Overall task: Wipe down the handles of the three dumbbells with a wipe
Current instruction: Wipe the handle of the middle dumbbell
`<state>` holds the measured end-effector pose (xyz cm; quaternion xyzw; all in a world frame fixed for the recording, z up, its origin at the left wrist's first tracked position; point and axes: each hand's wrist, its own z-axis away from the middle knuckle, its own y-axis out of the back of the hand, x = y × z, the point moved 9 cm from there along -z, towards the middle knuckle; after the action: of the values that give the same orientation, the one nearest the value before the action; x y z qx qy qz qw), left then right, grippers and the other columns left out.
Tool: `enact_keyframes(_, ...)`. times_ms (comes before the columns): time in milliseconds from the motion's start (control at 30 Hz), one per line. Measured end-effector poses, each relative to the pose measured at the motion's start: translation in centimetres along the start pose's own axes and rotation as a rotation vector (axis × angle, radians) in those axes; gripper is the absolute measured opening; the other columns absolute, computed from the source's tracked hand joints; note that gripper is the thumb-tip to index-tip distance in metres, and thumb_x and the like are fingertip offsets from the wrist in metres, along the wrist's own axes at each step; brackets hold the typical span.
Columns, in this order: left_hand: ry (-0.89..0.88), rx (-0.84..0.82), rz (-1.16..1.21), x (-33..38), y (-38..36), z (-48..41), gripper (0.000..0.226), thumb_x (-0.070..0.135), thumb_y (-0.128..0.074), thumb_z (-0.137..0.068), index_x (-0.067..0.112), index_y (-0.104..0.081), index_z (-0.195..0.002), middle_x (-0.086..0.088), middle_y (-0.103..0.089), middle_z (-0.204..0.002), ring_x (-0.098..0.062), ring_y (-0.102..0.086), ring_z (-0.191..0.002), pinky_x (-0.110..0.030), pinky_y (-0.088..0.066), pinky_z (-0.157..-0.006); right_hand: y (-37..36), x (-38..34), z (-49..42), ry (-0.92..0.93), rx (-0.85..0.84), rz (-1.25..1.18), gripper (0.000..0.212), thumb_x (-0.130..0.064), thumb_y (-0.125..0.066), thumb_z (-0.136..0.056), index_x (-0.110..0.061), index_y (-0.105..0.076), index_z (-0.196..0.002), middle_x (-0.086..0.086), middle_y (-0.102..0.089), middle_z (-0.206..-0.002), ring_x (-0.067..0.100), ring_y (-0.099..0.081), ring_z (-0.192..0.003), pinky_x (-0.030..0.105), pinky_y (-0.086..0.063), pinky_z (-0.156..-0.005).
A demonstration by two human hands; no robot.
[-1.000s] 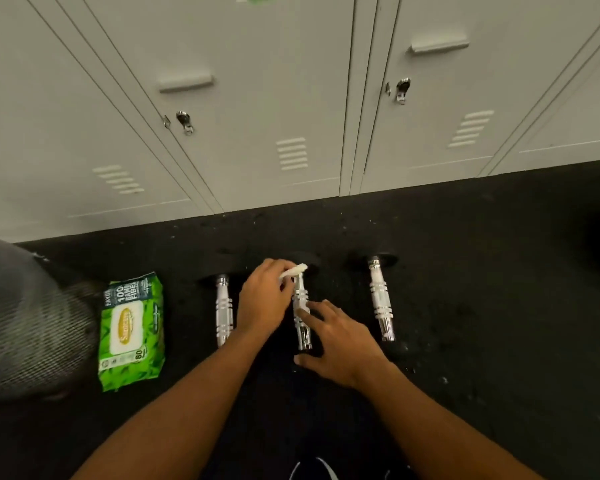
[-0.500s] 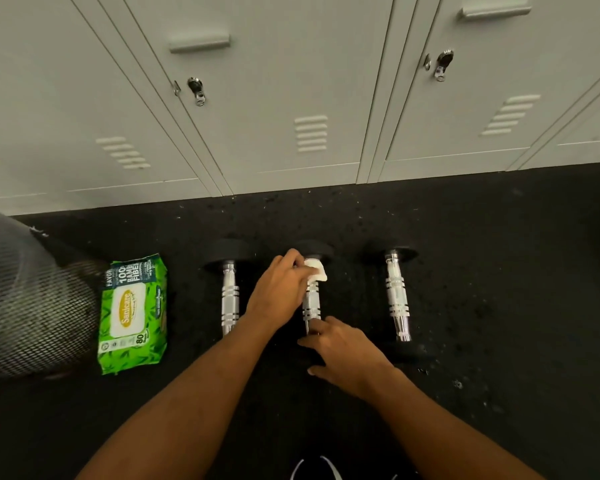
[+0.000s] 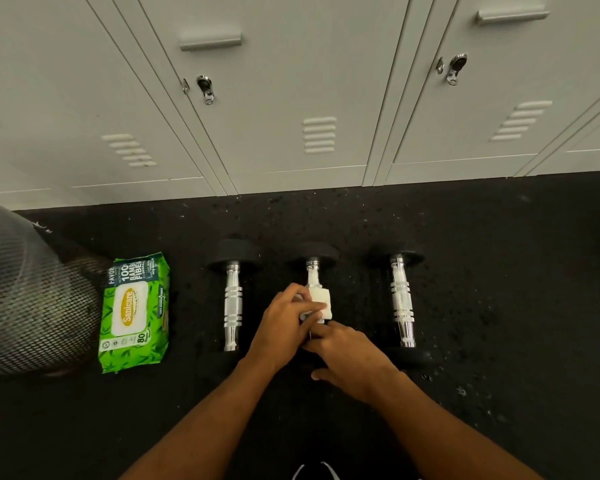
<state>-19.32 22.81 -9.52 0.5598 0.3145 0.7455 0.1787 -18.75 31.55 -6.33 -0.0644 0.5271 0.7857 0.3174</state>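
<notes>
Head view: left hand [image 3: 284,323] grips the wipe [image 3: 320,301] around the middle dumbbell's handle [image 3: 313,277] on the floor [image 3: 499,393]; right hand [image 3: 349,355], fingers curled, steadies its near end. Firm lengthwise strokes should cover the grooves.

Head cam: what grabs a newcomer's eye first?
The bright green wipes pack on the dark floor, left of the dumbbells. Then three chrome-handled dumbbells in a row before pale lockers; the left hand presses a white wipe onto the middle dumbbell, with the right hand at its near end.
</notes>
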Motion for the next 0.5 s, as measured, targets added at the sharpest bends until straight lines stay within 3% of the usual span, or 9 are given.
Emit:
enact_keyframes(267, -0.004, 0.188, -0.13, 1.5, 1.7, -4.5, 0.021, 0.024, -0.067, -0.09, 0.018, -0.075, -0.108, 0.006, -0.055, -0.11, -0.009, -0.051, -0.099, -0.017, -0.045, -0.085, -0.3, 0.5, 0.1, -0.009, -0.017, 0.005, 0.054, -0.03, -0.063, -0.091, -0.02, -0.045, -0.141, 0.003, -0.039, -0.14, 0.024, -0.041, -0.121, 0.041, -0.045, -0.096)
enact_keyframes(500, -0.052, 0.083, -0.185, 1.8, 0.9, -2.6, 0.024, 0.028, -0.056, -0.096, 0.023, -0.071, -0.115, 0.008, -0.053, -0.115, -0.009, -0.048, -0.103, -0.02, -0.042, -0.085, -0.1, 0.4, 0.1, -0.01, -0.008, -0.013, 0.054, -0.029, -0.065, -0.089, -0.02, -0.048, -0.139, 0.003, -0.041, -0.139, 0.024, -0.042, -0.12, 0.041, -0.044, -0.097)
